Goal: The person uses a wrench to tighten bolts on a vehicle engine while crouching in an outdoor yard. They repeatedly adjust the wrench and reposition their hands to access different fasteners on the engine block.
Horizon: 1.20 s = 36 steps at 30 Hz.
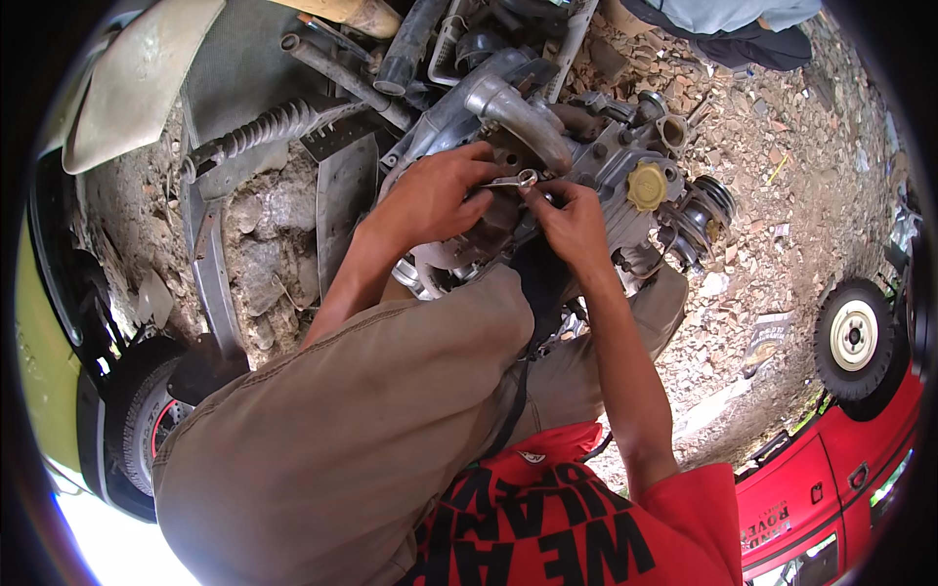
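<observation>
A small silver ring spanner (515, 180) lies nearly level, its long axis running left to right and its ring end toward the person's right, on top of one grey engine (586, 146) with a yellow filler cap (647, 186). The left hand (440, 195) and right hand (572, 225) both pinch it with curled fingers. The engine sits outdoors on stony rubble ground (782, 146), with two wheels (853, 337) visible nearby.

- The round plastic filler cap (646, 185) on the grey metal engine (625, 156) was yellow.
- Right of the engine, the vehicle body (831, 479) was red.
- The trousers (371, 420) were khaki.
</observation>
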Available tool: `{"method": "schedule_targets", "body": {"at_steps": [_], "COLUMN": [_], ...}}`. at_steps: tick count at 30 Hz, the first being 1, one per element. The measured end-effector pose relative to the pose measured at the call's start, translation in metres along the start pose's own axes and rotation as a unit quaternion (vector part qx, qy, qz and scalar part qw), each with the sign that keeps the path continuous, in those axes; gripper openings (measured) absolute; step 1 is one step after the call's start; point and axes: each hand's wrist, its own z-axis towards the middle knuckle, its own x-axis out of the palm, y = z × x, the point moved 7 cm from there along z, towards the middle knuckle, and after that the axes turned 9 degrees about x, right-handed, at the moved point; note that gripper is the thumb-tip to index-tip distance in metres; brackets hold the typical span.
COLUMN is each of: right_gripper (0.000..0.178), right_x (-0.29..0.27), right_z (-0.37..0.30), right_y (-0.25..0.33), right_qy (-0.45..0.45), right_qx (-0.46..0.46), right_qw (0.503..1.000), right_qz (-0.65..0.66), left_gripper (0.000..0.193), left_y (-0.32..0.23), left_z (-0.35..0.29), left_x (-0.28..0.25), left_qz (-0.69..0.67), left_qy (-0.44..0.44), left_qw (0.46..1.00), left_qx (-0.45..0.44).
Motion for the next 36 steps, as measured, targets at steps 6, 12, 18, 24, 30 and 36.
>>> {"method": "schedule_targets", "body": {"at_steps": [6,12,18,24,30,36], "right_gripper": [0.037,0.036,0.038,0.038,0.037,0.036], "right_x": [0.0,0.001,0.002,0.004,0.004,0.003], "right_z": [0.004,-0.001,-0.004,-0.001,0.0,-0.004], "right_y": [-0.003,-0.001,-0.004,-0.003,-0.005,-0.004], "right_qy": [0.035,0.014,0.015,0.001,0.032,-0.025], "right_qx": [0.05,0.033,0.055,0.017,0.067,0.054], "right_qw": [0.998,0.996,0.997,0.997,0.995,0.998], "right_qz": [0.02,0.083,0.055,0.069,0.073,0.026], "left_gripper": [0.035,0.033,0.033,0.034,0.035,0.034], "left_y": [0.009,0.007,0.01,0.008,0.01,0.01], "left_z": [-0.002,0.001,-0.001,0.0,-0.001,0.0], "left_x": [0.005,0.004,0.006,0.004,0.003,0.005], "left_qz": [0.018,0.029,0.026,0.009,0.015,0.015], "left_qy": [0.015,0.018,0.009,0.016,0.016,0.017], "left_qw": [1.0,0.999,1.0,1.0,1.0,1.0], "left_qx": [-0.008,-0.013,-0.008,-0.013,-0.012,-0.014]}}
